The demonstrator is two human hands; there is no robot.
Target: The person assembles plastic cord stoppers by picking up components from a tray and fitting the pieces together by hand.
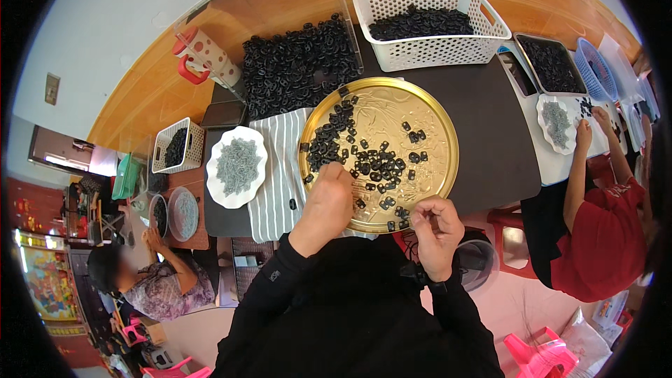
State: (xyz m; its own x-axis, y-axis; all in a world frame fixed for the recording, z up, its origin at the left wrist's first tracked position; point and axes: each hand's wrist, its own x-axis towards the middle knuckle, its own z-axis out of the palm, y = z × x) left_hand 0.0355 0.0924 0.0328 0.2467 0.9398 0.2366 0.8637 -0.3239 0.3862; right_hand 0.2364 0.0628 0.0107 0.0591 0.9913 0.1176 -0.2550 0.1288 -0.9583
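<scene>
A round gold tray (446, 122) holds many small black plastic pieces (381, 165) with holes in them, heaped thickest at its left. Over the tray's near left part, my left hand (330, 197) is closed, its fingertips down by the pieces and hidden behind the back of the hand. At the near right rim, my right hand (437, 235) has thumb and index finger pinched together. Anything between those fingers is too small to make out. Left of the tray, a white scalloped plate (215, 180) bears a pile of small grey translucent parts (239, 166).
A striped cloth (269, 208) lies partly under the tray. Beyond it rises a big heap of black rings (301, 66) behind a clear panel. A white perforated basket (428, 52) of black parts stands far right. People work at left (164, 283) and right (602, 241).
</scene>
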